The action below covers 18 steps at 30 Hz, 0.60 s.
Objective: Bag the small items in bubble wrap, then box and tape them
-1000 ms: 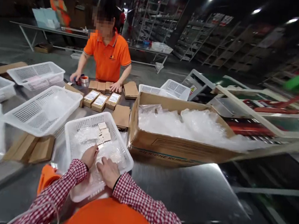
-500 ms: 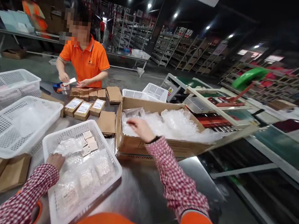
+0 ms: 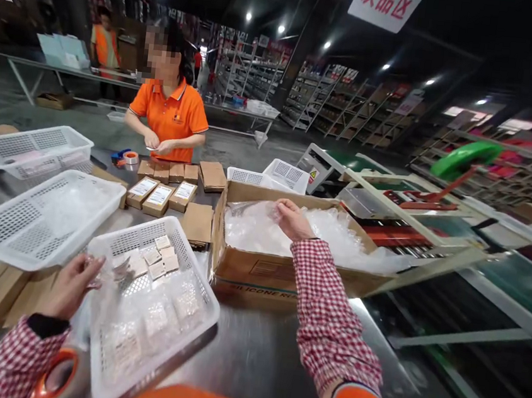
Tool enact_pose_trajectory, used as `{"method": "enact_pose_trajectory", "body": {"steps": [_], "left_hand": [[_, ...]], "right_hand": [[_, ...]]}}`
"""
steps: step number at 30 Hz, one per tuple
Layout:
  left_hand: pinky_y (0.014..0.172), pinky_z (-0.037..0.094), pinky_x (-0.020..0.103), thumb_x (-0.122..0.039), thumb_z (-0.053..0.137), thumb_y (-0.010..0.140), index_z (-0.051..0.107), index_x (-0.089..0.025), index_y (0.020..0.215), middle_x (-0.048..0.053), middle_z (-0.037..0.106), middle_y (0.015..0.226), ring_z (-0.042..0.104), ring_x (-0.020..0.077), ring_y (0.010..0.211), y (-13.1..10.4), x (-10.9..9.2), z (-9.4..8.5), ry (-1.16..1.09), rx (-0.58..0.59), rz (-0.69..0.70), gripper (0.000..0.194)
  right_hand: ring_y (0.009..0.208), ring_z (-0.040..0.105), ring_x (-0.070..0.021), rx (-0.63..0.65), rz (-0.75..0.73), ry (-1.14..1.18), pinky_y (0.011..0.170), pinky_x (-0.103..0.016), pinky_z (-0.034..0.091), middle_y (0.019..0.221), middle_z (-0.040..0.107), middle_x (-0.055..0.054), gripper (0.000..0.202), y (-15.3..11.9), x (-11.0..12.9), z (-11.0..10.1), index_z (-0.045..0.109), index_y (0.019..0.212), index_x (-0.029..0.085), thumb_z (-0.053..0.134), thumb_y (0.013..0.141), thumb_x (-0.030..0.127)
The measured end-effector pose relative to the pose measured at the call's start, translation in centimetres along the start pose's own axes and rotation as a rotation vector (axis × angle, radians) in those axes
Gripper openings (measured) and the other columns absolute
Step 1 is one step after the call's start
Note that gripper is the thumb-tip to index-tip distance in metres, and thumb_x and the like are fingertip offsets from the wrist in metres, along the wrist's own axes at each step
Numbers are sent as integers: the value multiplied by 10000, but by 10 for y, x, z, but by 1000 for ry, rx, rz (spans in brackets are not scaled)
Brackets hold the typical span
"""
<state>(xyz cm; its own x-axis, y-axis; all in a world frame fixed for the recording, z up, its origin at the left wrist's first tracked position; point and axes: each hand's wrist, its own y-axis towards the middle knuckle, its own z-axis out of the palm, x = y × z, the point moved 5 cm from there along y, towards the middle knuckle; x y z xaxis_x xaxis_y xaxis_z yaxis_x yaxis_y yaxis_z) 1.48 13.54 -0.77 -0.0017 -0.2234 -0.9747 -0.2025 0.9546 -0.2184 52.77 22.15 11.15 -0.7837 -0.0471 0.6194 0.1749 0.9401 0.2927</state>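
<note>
Some clear plastic [image 3: 106, 282] pinched: left hand [image 3: 71, 283], right hand [image 3: 296, 221].

Glossy, see-through plastic bags [image 3: 186, 298]; matt cardboard [image 3: 259, 268].

This is looking like a warehouse with a packing area. Tall metal racks [image 3: 246, 64] are standing in rows far back in the dark hall, and small ceiling lamps [image 3: 281, 29] are shining above them. A sign [image 3: 387, 4] with red characters is hanging high. A frame with green belts, perhaps a conveyor [image 3: 391, 185], is standing beside the metal tabletop [image 3: 251, 343], which is carrying a large carton [image 3: 259, 268], plastic baskets [image 3: 40, 219] and small brown boxes [image 3: 157, 200]. People in orange tops [image 3: 172, 119] are standing around.
</note>
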Motion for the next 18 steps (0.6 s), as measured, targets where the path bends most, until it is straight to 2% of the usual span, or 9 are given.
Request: {"method": "enact_pose_trajectory", "body": {"steps": [3,6,8,10,12,15,18], "left_hand": [[465,461,151,-360,807,531,506,-199,717,-88,476,675,464,68,551,-16,1,11,-213,125,-88,389],[499,480,152,-340,825,527,531,-169,694,-78,525,660,516,65,562,-13,10,15,-176,168,-126,379],[500,483,164,-346,821,546,522,-155,658,-64,546,631,555,80,566,-7,15,15,-141,166,-128,373],[527,514,203,-331,814,570,533,-150,685,-31,609,687,607,113,614,-4,15,17,-181,195,-129,353],[553,537,229,-268,810,591,527,-151,704,4,662,775,644,136,670,-5,13,20,-274,244,-143,326],[570,553,231,-141,782,618,533,-151,728,27,698,831,668,141,685,-12,6,22,-410,260,-182,273],[570,551,210,-53,727,650,570,-140,759,14,697,743,660,122,621,-16,-4,21,-491,275,-190,211]], "right_hand": [[597,533,-100,-136,18,39,662,-193,462,624,591,28,249,-5,-3,-16,599,681,158,462,814,317],[656,536,-148,-226,34,59,716,-276,457,673,584,-6,177,-12,-4,-19,587,750,162,449,814,252],[695,528,-165,-275,38,101,756,-316,442,717,578,-20,174,-15,-1,-17,581,791,163,444,809,269],[688,507,-165,-338,55,297,747,-325,432,733,565,-17,190,-20,3,-18,581,802,167,493,780,334],[621,474,-149,-384,84,571,672,-313,429,704,531,-1,291,-29,11,-21,574,812,175,499,768,452],[543,439,-130,-348,79,794,561,-280,399,662,478,21,385,-50,35,-27,560,848,189,477,757,554],[549,445,-112,-275,19,828,541,-244,378,680,493,31,324,-72,63,-25,578,883,197,622,684,449]]}}
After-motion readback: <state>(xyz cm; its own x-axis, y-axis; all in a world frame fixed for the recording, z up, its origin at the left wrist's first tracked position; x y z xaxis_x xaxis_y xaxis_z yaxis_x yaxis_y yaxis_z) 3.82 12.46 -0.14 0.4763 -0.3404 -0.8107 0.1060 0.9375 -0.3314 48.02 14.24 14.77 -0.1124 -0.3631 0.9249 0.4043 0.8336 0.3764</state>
